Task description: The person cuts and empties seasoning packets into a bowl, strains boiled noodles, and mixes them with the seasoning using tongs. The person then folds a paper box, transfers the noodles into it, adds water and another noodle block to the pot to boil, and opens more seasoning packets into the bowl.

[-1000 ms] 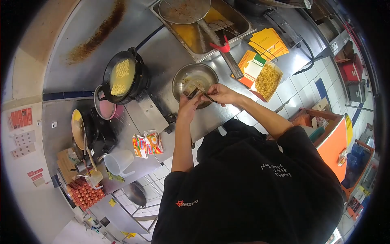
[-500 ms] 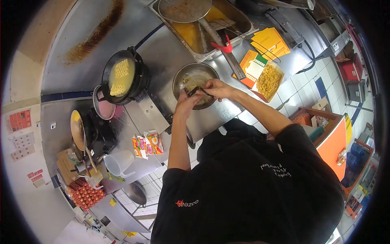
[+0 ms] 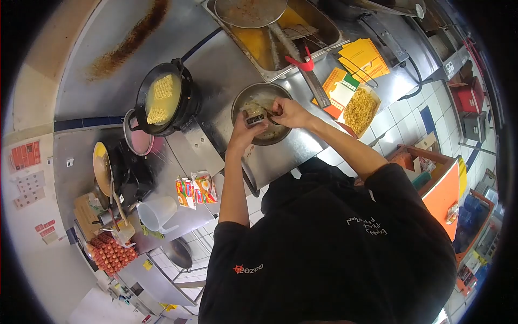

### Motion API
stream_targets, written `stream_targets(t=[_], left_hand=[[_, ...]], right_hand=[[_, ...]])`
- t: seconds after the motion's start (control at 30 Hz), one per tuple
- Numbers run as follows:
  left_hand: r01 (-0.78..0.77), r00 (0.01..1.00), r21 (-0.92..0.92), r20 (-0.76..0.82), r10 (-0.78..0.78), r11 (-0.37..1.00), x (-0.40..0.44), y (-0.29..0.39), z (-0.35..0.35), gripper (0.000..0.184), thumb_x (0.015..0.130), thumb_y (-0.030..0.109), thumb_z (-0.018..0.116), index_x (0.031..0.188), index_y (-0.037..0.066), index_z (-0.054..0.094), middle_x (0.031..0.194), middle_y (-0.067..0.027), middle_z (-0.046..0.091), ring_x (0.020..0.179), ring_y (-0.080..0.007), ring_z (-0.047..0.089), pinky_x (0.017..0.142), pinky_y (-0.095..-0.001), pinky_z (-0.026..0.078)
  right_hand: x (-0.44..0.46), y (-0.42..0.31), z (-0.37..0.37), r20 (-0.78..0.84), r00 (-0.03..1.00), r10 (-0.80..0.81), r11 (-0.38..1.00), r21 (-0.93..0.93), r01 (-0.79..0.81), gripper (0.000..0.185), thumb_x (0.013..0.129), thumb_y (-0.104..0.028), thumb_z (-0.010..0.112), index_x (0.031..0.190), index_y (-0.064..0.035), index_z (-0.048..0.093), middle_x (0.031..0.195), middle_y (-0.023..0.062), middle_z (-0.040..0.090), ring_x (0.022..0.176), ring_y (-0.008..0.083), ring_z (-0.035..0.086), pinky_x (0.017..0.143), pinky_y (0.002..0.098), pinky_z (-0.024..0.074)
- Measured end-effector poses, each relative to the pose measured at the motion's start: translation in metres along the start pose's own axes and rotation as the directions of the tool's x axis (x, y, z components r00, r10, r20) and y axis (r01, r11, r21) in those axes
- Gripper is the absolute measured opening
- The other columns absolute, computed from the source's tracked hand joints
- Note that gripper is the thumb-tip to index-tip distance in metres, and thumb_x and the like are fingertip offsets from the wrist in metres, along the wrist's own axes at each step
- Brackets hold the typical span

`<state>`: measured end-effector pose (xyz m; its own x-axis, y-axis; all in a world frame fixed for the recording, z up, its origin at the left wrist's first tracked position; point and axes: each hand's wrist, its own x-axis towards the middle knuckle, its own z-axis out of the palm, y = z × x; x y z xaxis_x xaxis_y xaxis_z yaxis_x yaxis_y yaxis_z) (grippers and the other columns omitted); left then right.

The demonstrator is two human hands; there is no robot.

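Observation:
A round metal bowl (image 3: 263, 141) sits on the steel counter (image 3: 216, 65), with some pale, wet-looking matter in it. Over its left half, my left hand (image 3: 247, 132) is closed around a small dark object (image 3: 254, 120) with pale markings on its face. My right hand (image 3: 291, 113) is at the bowl's right side, fingers pinched beside that object; a thin dark piece shows at the fingertips, too small to name. Fingers partly hide the inside of the bowl.
Left: a black pan (image 3: 178, 116) with noodle blocks in liquid, noodle packets (image 3: 195, 190), a plastic jug (image 3: 157, 212), eggs (image 3: 112, 254). Above: a deep tray (image 3: 259, 56) and strainer (image 3: 251, 12). Right: a carton of fried noodles (image 3: 360, 110), yellow cards (image 3: 364, 58).
The dark object has tilted, so that its marked face now shows. My right hand's fingers have moved slightly up and away from my left hand. The view has shifted a little.

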<state>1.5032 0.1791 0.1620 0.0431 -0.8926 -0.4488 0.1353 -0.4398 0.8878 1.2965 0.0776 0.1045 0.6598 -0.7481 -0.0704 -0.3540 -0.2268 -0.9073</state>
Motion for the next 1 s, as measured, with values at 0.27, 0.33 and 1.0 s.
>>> stream_targets(t=[0.27, 0.33, 1.0], left_hand=[[-0.080, 0.970, 0.316, -0.194, 0.147, 0.945, 0.019, -0.041, -0.040, 0.044, 0.100, -0.003, 0.061, 0.142, -0.012, 0.054, 0.123, -0.0248, 0.075, 0.105, -0.0248, 0.078, 0.087, -0.0321, 0.063], [-0.068, 0.957, 0.424, -0.228, 0.179, 0.903, 0.015, -0.033, -0.034, 0.044, 0.095, -0.002, 0.068, 0.138, -0.012, 0.062, 0.108, -0.0205, 0.081, 0.092, -0.0201, 0.079, 0.078, -0.0304, 0.061], [-0.042, 0.913, 0.713, -0.258, 0.318, 0.700, 0.004, -0.012, -0.019, 0.031, 0.093, 0.018, 0.077, 0.117, -0.001, 0.078, 0.098, -0.0244, 0.079, 0.088, -0.0347, 0.080, 0.081, -0.0396, 0.060]], right_hand=[[-0.010, -0.044, -0.018, 0.005, 0.999, 0.041, 0.965, -0.260, -0.038, 0.046, 0.084, -0.027, 0.087, 0.109, -0.0011, 0.059, 0.094, 0.0244, 0.071, 0.092, 0.0468, 0.070, 0.080, 0.0536, 0.0533], [-0.011, -0.048, -0.017, 0.043, 0.994, 0.100, 0.955, -0.284, -0.084, 0.047, 0.084, -0.026, 0.086, 0.112, -0.0004, 0.059, 0.101, 0.0252, 0.074, 0.101, 0.0475, 0.072, 0.085, 0.0552, 0.0555], [-0.020, -0.046, -0.009, 0.007, 1.000, 0.031, 0.890, -0.455, -0.024, 0.052, 0.086, -0.026, 0.084, 0.118, 0.0019, 0.054, 0.099, 0.0266, 0.074, 0.097, 0.0472, 0.073, 0.083, 0.0559, 0.0590]])
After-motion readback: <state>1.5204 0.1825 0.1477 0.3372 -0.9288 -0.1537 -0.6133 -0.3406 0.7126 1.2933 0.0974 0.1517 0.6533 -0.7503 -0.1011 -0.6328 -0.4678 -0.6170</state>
